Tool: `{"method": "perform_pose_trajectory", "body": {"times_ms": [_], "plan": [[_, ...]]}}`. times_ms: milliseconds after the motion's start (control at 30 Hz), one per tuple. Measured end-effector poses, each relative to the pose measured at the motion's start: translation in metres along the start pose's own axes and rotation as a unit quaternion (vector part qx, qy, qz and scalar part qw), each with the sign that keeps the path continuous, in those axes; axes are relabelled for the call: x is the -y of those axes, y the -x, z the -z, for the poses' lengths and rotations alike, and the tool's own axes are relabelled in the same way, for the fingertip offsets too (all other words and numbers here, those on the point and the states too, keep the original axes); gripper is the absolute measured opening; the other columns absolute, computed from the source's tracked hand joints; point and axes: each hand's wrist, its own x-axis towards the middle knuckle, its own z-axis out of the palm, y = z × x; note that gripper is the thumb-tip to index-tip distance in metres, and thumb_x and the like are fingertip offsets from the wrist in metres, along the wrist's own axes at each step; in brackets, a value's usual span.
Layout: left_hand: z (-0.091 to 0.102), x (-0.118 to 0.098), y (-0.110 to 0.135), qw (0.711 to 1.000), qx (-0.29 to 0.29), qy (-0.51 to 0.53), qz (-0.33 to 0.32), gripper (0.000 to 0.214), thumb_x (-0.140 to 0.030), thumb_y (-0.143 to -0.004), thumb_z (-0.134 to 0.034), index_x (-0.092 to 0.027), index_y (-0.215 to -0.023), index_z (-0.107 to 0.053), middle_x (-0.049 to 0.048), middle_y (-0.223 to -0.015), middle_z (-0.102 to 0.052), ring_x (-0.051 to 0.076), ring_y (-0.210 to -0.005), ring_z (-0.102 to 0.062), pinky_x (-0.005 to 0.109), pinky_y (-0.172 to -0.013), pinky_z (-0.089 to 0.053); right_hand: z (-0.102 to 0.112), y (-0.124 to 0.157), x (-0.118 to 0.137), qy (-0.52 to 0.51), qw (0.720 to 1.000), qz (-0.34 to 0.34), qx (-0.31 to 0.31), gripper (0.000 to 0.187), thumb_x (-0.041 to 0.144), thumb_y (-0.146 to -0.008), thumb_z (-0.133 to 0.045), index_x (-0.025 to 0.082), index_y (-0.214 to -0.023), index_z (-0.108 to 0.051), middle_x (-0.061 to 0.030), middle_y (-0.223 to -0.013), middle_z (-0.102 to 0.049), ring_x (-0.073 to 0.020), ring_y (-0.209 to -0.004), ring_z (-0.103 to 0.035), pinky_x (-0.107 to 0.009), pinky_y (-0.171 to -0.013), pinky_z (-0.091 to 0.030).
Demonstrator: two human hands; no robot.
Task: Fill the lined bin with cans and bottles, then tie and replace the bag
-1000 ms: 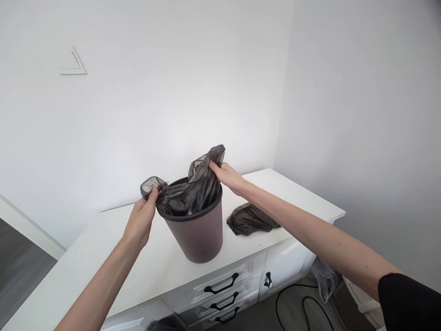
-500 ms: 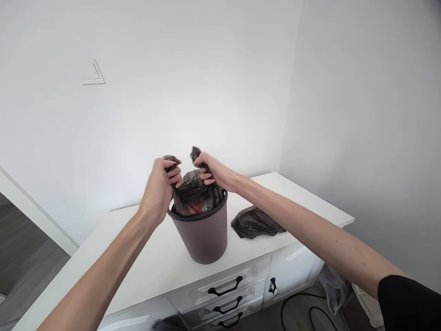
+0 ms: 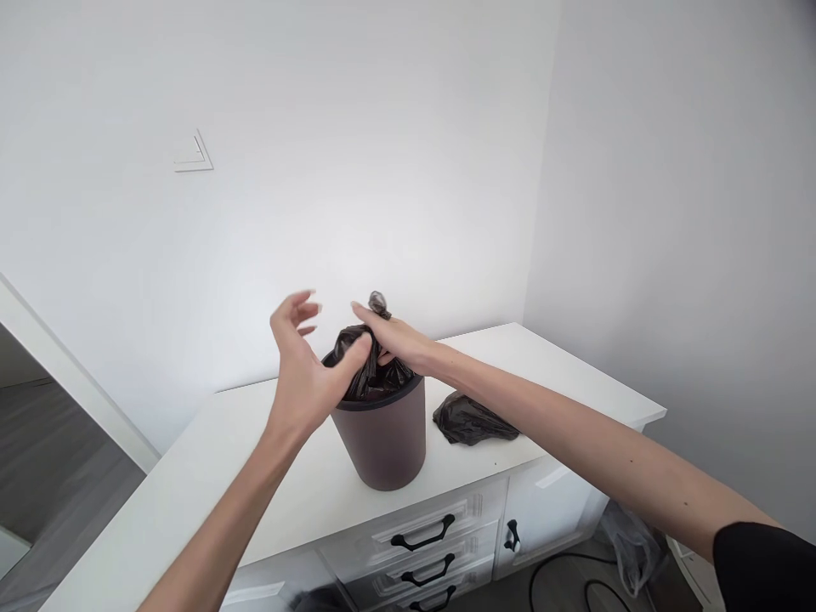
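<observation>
**Op:** Entry. Since half a second ago my left hand [image 3: 306, 374] has let go of the plastic and opened. Both fists were clenched on it then. The top of the bin bag [image 3: 366, 378] is now bunched tighter and sits lower.

**Log:** Grip state?

**Op:** The right hand [image 3: 396, 342] is closed round the gathered neck of the bin bag, and a small tuft pokes up above the knuckles. The left hand holds nothing, with its fingers spread and curled in the air. Only its thumb lies against the bunched plastic, just beside the right hand.

**Log:** Bag location?

**Op:** It is inside the brown bin [image 3: 383, 438]. The gathered top stands just above the rim and the rest is below it. I cannot tell what is in the bag.

**Log:** Bin?

**Op:** It stands upright on the white cabinet top [image 3: 255, 476], near the front edge, above the drawers [image 3: 439, 518] with black handles.

**Log:** Surroundings?

**Op:** A second dark bag [image 3: 475, 421] lies crumpled on the top to the right of the bin, near it but not touching. A wall switch [image 3: 193, 155] is high on the left. A clear plastic sack [image 3: 628, 544] sits on the floor by the cabinet's right end.
</observation>
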Motion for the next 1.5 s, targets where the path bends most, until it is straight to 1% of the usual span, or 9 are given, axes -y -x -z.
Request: {"method": "perform_pose_trajectory", "body": {"times_ms": [133,233,333,500,767,900,1000,1167,1500], "plan": [[-0.010,0.032,0.008,0.988,0.093,0.000,0.126,0.097,-0.039,-0.069,-0.082,-0.028,-0.148,-0.027,0.0100,-0.125,-0.063,0.028,-0.114,-0.064,0.044,-0.095,-0.052,0.010,0.004,0.020,-0.032,0.993,-0.118,0.000,0.059,0.070,-0.099,-0.040,0.021,-0.079,-0.066,-0.0095,-0.084,-0.073,-0.0237,-0.081,-0.066,-0.033,-0.067,-0.053],[-0.014,0.037,0.004,0.978,0.154,-0.020,0.138,0.060,-0.036,-0.080,-0.069,-0.027,-0.135,-0.047,0.0040,-0.105,-0.070,0.026,-0.098,-0.067,0.040,-0.087,-0.052,0.019,0.012,0.032,0.034,0.997,-0.063,0.014,0.054,0.067,-0.098,-0.047,0.020,-0.078,-0.066,-0.0055,-0.082,-0.071,-0.0207,-0.082,-0.063,-0.030,-0.068,-0.049],[-0.012,0.038,-0.006,0.980,0.168,-0.050,0.094,0.015,-0.030,-0.086,-0.053,-0.026,-0.093,-0.066,0.0021,-0.095,-0.070,0.024,-0.093,-0.065,0.037,-0.086,-0.049,0.034,0.023,0.037,0.114,0.991,-0.004,0.077,0.056,0.071,-0.094,-0.053,0.021,-0.070,-0.060,0.0000,-0.067,-0.059,-0.0166,-0.069,-0.055,-0.029,-0.062,-0.043],[-0.008,0.044,-0.015,0.973,0.185,0.041,0.129,0.023,-0.029,-0.085,-0.046,-0.024,-0.079,-0.068,0.0027,-0.100,-0.070,0.023,-0.098,-0.063,0.033,-0.087,-0.049,0.058,0.036,0.024,0.168,0.966,0.108,0.162,0.035,0.056,-0.095,-0.059,0.023,-0.085,-0.066,0.0015,-0.076,-0.063,-0.0159,-0.071,-0.057,-0.029,-0.065,-0.044],[-0.007,0.029,-0.001,0.972,0.180,0.066,0.137,0.019,-0.027,-0.086,-0.047,-0.024,-0.068,-0.053,-0.0025,-0.073,-0.060,0.017,-0.069,-0.052,0.028,-0.066,-0.041,0.053,0.028,-0.010,0.274,0.934,0.218,-0.070,0.016,0.013,-0.082,-0.064,0.025,-0.093,-0.062,0.0011,-0.083,-0.069,-0.0178,-0.078,-0.063,-0.030,-0.073,-0.047],[-0.009,0.019,0.003,0.953,0.209,0.086,0.204,0.046,-0.055,-0.098,-0.039,-0.024,-0.070,-0.060,-0.0001,-0.070,-0.065,0.020,-0.072,-0.059,0.032,-0.070,-0.044,0.038,0.027,-0.018,0.293,0.903,0.263,-0.171,0.011,0.015,-0.088,-0.059,0.025,-0.091,-0.062,-0.0014,-0.088,-0.071,-0.0187,-0.079,-0.062,-0.030,-0.072,-0.046],[-0.012,0.020,-0.003,0.928,0.204,0.154,0.271,0.067,-0.078,-0.094,-0.034,-0.023,-0.080,-0.071,0.0048,-0.076,-0.071,0.024,-0.083,-0.065,0.034,-0.074,-0.047,0.027,0.030,-0.019,0.321,0.881,0.294,-0.186,0.012,0.019,-0.096,-0.055,0.026,-0.093,-0.065,-0.0028,-0.096,-0.074,-0.0180,-0.082,-0.065,-0.030,-0.071,-0.045],[-0.014,0.025,-0.010,0.914,0.150,0.214,0.312,0.052,-0.070,-0.078,-0.074,-0.021,-0.097,-0.078,0.0067,-0.094,-0.077,0.022,-0.089,-0.067,0.031,-0.076,-0.049,0.020,0.037,-0.016,0.365,0.865,0.305,-0.160,0.024,0.019,-0.101,-0.050,0.028,-0.091,-0.071,-0.0015,-0.110,-0.078,-0.0190,-0.092,-0.070,-0.032,-0.074,-0.045],[-0.012,0.068,-0.018,0.973,0.079,0.039,0.215,0.050,-0.069,-0.083,-0.068,-0.023,-0.098,-0.082,0.0071,-0.102,-0.081,0.027,-0.097,-0.071,0.035,-0.086,-0.052,0.014,0.073,-0.032,0.296,0.867,0.376,-0.142,0.018,0.018,-0.102,-0.058,0.026,-0.090,-0.069,-0.0046,-0.108,-0.078,-0.0214,-0.100,-0.067,-0.038,-0.086,-0.052]]}}
